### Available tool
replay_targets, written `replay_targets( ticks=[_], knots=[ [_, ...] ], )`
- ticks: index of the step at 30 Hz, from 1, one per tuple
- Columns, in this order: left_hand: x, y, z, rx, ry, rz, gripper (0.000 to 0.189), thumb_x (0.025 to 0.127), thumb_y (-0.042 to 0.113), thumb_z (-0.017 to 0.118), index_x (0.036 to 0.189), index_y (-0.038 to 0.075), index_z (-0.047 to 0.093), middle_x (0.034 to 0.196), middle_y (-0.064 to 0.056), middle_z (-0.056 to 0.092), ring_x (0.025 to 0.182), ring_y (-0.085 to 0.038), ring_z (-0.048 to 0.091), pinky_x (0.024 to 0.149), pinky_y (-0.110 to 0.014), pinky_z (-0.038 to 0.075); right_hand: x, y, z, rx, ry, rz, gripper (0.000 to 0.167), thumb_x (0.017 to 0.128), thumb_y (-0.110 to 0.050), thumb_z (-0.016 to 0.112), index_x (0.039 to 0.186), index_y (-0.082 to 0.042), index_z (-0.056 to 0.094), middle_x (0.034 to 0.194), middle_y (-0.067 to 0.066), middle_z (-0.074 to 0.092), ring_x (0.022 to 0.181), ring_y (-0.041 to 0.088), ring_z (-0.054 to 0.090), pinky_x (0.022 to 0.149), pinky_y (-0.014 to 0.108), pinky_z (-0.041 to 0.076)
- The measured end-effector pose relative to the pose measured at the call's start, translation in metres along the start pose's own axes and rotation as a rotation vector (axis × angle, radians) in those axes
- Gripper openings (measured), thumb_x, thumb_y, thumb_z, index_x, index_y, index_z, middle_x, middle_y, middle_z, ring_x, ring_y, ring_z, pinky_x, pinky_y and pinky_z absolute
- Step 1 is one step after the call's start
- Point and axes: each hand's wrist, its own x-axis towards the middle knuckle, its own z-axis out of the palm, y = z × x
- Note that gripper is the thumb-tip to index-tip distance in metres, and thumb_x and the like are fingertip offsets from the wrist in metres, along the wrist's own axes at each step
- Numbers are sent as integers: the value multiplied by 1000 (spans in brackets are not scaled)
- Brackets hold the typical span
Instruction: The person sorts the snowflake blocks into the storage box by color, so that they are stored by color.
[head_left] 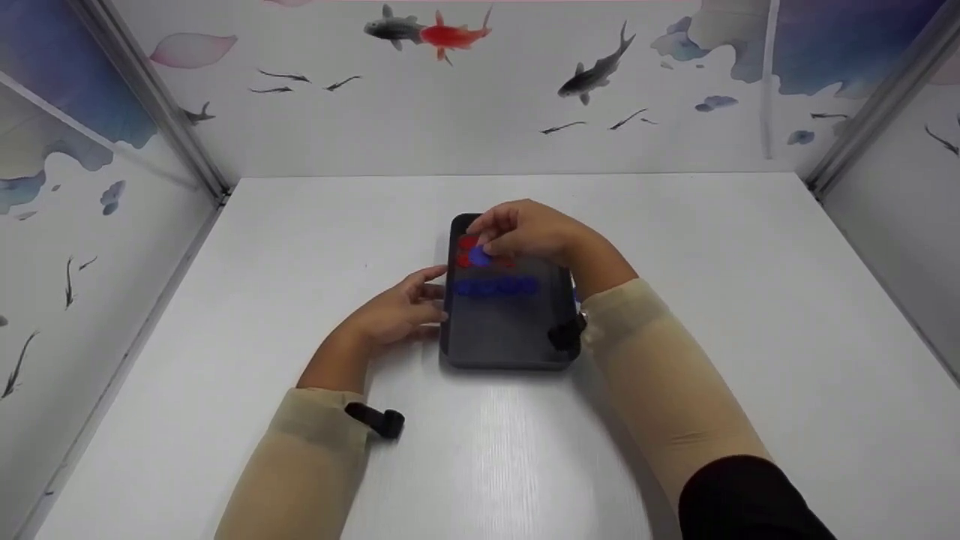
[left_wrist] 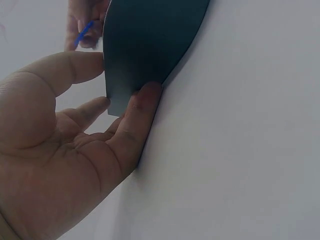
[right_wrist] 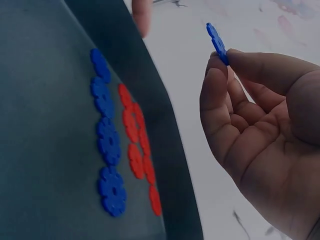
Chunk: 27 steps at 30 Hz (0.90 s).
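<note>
Between thumb and fingertips my right hand (head_left: 544, 232) pinches a blue flower-shaped plastic disc (right_wrist: 217, 44), raised above the far part of a dark grey tray (head_left: 502, 337). Inside the tray, several blue flower discs (right_wrist: 109, 141) form a row. Beyond that row, several red flower discs (right_wrist: 131, 120) lie in two lines close to the tray's far wall; the head view shows them partly covered by my right hand. Against the tray's left outer side, the fingers of my left hand (head_left: 397, 307) touch the wall, spread and slightly bent.
The tray stands on a white table (head_left: 187, 315). A bit of blue (head_left: 575, 292) shows at the tray's right edge, mostly hidden by my right wrist. White panels (head_left: 480, 112) printed with fish enclose the table at the back and sides.
</note>
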Motion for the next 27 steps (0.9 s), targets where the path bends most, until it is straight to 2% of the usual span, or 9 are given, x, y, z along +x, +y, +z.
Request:
replay_targets(
  ticks=[5, 9, 18, 27],
  knots=[
    [-1, 1, 0, -11, 9, -17, 86, 96, 4, 67, 168, 33, 30, 161, -9, 47, 143, -30, 57, 119, -49, 51, 20, 5, 9, 22, -83, 90, 30, 98, -5, 75, 127, -15, 75, 109, 4, 77, 92, 17, 70, 89, 36, 61],
    [-1, 0, 0, -29, 13, -23, 86, 96, 3, 67, 168, 33, 30, 161, -8, 46, 144, -30, 56, 119, -49, 51, 29, 12, 16, 42, -127, 117, 29, 97, -3, 76, 124, -14, 75, 109, 7, 78, 97, 19, 75, 89, 34, 63],
    [-1, 1, 0, 1, 11, -2, 85, 97, 4, 67, 168, 33, 30, 164, -10, 44, 146, -31, 55, 120, -49, 50, 35, 17, 27, -175, -199, 156, 29, 94, -8, 80, 121, -16, 73, 109, 6, 80, 93, 20, 75, 83, 32, 64],
    [0, 0, -1, 23, 19, -11, 85, 97, 4, 69, 168, 33, 31, 163, -10, 45, 145, -30, 56, 121, -49, 49, 37, 18, 31, -212, -217, 194, 31, 93, -5, 79, 122, -15, 72, 111, 6, 81, 93, 20, 77, 83, 32, 65]
  ],
)
